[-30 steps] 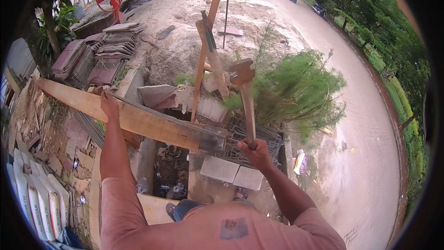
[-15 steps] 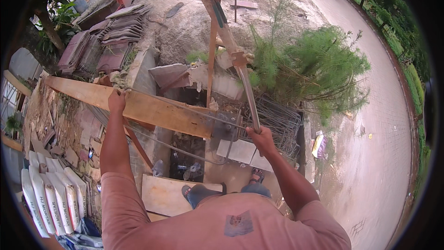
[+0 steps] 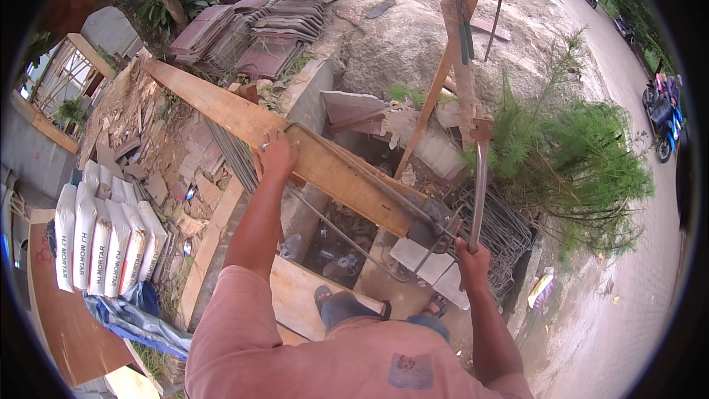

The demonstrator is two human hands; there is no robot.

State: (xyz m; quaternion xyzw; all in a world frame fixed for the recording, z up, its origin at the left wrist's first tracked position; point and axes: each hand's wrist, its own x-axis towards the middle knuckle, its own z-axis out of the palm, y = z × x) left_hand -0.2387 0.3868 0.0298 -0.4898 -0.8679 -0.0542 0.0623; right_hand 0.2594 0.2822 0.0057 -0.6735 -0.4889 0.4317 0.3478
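My left hand [image 3: 277, 151] grips a bent steel rod [image 3: 340, 246] at the long wooden plank [image 3: 214, 111]; its fingertips are partly hidden. The rod runs as a loop along and below the plank toward a dark metal fitting [image 3: 437, 220] at the plank's near right end. My right hand [image 3: 473, 258] is closed round a long steel bar tool [image 3: 478, 188] with a blocky head, held upright beside that fitting. A pile of bent steel stirrups [image 3: 508, 230] lies just behind it, and pale slabs [image 3: 422, 257] lie below the fitting.
Stacked white sacks [image 3: 111, 240] stand left, tiles [image 3: 277, 22] upper left. Leaning timber [image 3: 437, 85], a leafy bush [image 3: 569, 170] and sandy ground [image 3: 391, 22] lie ahead. An open drain [image 3: 332, 240] is near my feet. Scooters [image 3: 665, 122] are on the road at right.
The view has turned left, shifting the scene rightward. The rod loop now hangs below the plank, and my left hand has shifted along the plank. Scooters have moved on the road.
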